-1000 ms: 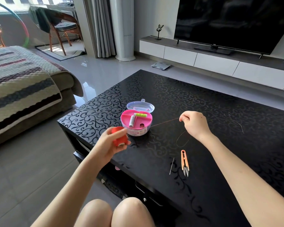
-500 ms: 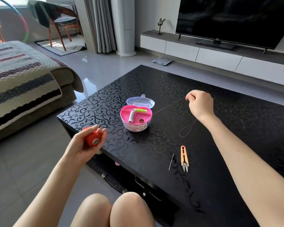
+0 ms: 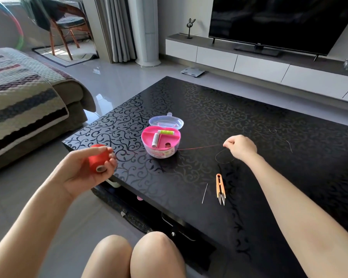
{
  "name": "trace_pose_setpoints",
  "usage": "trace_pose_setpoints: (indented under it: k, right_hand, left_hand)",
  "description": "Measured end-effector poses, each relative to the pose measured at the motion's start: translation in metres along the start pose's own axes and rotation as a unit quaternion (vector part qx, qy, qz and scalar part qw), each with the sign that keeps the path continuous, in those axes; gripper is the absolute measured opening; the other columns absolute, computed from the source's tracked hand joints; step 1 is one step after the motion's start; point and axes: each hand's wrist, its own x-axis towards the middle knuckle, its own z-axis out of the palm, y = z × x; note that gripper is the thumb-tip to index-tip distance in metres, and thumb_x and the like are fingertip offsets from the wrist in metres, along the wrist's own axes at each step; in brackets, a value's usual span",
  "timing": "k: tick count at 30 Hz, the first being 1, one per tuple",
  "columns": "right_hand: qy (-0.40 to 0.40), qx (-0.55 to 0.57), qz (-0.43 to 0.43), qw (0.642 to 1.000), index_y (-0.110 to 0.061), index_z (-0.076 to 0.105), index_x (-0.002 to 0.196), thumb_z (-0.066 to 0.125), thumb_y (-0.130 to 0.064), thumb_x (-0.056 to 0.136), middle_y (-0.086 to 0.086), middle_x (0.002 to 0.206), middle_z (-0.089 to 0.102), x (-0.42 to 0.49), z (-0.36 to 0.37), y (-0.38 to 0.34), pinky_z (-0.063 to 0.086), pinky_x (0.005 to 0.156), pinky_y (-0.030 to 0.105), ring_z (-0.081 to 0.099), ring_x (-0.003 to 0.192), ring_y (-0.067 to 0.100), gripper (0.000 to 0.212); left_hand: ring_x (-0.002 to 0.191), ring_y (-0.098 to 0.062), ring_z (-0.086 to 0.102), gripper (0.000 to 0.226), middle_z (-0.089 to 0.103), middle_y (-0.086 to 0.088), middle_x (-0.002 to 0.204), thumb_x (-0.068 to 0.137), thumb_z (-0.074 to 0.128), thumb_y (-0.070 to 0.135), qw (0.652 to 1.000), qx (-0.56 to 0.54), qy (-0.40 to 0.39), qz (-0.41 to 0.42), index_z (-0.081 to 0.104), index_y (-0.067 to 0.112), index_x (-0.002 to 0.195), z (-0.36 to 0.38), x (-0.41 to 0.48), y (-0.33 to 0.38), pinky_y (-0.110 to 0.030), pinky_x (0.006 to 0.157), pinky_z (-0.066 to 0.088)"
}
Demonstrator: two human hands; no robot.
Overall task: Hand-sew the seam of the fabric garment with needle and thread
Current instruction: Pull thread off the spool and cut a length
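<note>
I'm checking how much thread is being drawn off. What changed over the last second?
The left hand, gripping the red spool, drew leftward away from the pink sewing box, lengthening the thread pinched by the right hand, which ended about where it began. Needle, snips and box stayed put.

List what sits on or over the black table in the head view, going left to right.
In order: left hand gripping the red spool → pink sewing box → needle → orange snips → right hand pinching the red thread.
</note>
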Motion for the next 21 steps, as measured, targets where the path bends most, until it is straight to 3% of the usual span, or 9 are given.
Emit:
trace_pose_setpoints:
  k: [3, 5, 8, 11, 13, 15, 17, 19, 21]
  right_hand:
    - [-0.073, -0.094, 0.013, 0.993, -0.033, 0.044, 0.141, 0.041, -0.026, 0.100, 0.004, 0.143, 0.048, -0.011, 0.004, 0.011, 0.031, 0.107, 0.045, 0.044, 0.129, 0.030, 0.041]
    - [-0.026, -0.172, -0.033, 0.984, -0.029, 0.035, 0.146, 0.042, -0.015, 0.098, 0.006, 0.142, 0.047, -0.025, 0.006, 0.013, 0.032, 0.105, 0.043, 0.046, 0.126, 0.031, 0.051]
    - [0.078, -0.158, -0.286, 0.942, -0.011, 0.066, 0.114, 0.053, 0.009, 0.070, 0.010, 0.107, 0.066, -0.056, 0.020, 0.019, 0.051, 0.083, 0.039, 0.060, 0.098, 0.033, 0.050]
    - [0.081, -0.219, -0.494, 0.838, -0.009, 0.071, 0.086, 0.062, 0.013, 0.049, 0.004, 0.083, 0.068, -0.092, 0.038, 0.033, 0.058, 0.071, 0.035, 0.066, 0.077, 0.025, 0.044]
    - [0.082, -0.297, -0.512, 0.802, -0.008, 0.073, 0.087, 0.048, 0.010, 0.065, 0.004, 0.084, 0.069, -0.106, 0.045, 0.040, 0.057, 0.077, 0.032, 0.067, 0.077, 0.022, 0.037]
    - [0.085, -0.357, -0.499, 0.785, -0.011, 0.070, 0.078, 0.037, 0.005, 0.072, 0.002, 0.075, 0.064, -0.110, 0.051, 0.049, 0.055, 0.068, 0.030, 0.061, 0.069, 0.020, 0.038]
    - [0.068, -0.390, -0.465, 0.792, -0.015, 0.060, 0.061, 0.044, 0.003, 0.065, -0.001, 0.062, 0.052, -0.115, 0.048, 0.049, 0.045, 0.051, 0.026, 0.049, 0.058, 0.017, 0.025]
    - [0.060, -0.402, -0.438, 0.802, -0.016, 0.054, 0.055, 0.046, 0.004, 0.055, 0.000, 0.056, 0.046, -0.120, 0.041, 0.047, 0.038, 0.045, 0.025, 0.047, 0.053, 0.017, 0.021]
    - [0.043, -0.391, -0.390, 0.833, -0.017, 0.051, 0.055, 0.051, 0.004, 0.047, 0.000, 0.053, 0.046, -0.123, 0.034, 0.047, 0.035, 0.042, 0.025, 0.047, 0.049, 0.017, 0.022]
  left_hand:
    - [0.077, -0.023, 0.065, 0.093, 0.063, -0.017, 0.095, 0.022, 0.085, -0.014, 0.998, -0.055, -0.020, 0.025, 0.052, 0.000, 0.108, 0.008, 0.001, 0.001, -0.024, 0.056, 0.054]
    - [0.083, -0.026, 0.068, 0.104, 0.067, -0.022, 0.096, 0.015, 0.087, -0.015, 0.999, -0.028, -0.006, 0.037, 0.051, -0.001, 0.111, 0.014, 0.004, 0.003, -0.023, 0.054, 0.053]
    - [0.081, -0.028, 0.071, 0.114, 0.070, -0.023, 0.095, 0.008, 0.091, -0.009, 0.998, 0.041, 0.008, 0.043, 0.050, 0.001, 0.115, 0.026, 0.008, 0.002, -0.021, 0.051, 0.052]
    - [0.076, -0.028, 0.072, 0.106, 0.071, -0.022, 0.090, 0.006, 0.094, -0.002, 0.994, 0.103, 0.001, 0.042, 0.053, 0.000, 0.104, 0.037, 0.011, 0.000, -0.020, 0.047, 0.053]
    - [0.073, -0.027, 0.073, 0.099, 0.071, -0.021, 0.087, 0.006, 0.096, 0.004, 0.990, 0.137, -0.008, 0.040, 0.055, 0.000, 0.096, 0.042, 0.012, -0.004, -0.020, 0.047, 0.054]
    - [0.071, -0.026, 0.072, 0.095, 0.071, -0.020, 0.084, 0.012, 0.098, 0.009, 0.986, 0.161, -0.012, 0.039, 0.055, 0.001, 0.096, 0.049, 0.013, -0.009, -0.020, 0.048, 0.055]
    - [0.066, -0.023, 0.072, 0.070, 0.070, -0.018, 0.081, 0.037, 0.095, 0.012, 0.983, 0.178, -0.011, 0.037, 0.055, 0.002, 0.094, 0.054, 0.015, -0.012, -0.019, 0.047, 0.054]
    - [0.062, -0.020, 0.070, 0.035, 0.068, -0.016, 0.078, 0.064, 0.074, 0.012, 0.982, 0.184, 0.000, 0.041, 0.054, 0.004, 0.092, 0.060, 0.016, -0.015, -0.016, 0.046, 0.053]
    - [0.060, -0.019, 0.069, 0.030, 0.067, -0.014, 0.074, 0.068, 0.066, 0.013, 0.981, 0.190, 0.007, 0.041, 0.053, 0.005, 0.094, 0.065, 0.017, -0.018, -0.015, 0.043, 0.050]
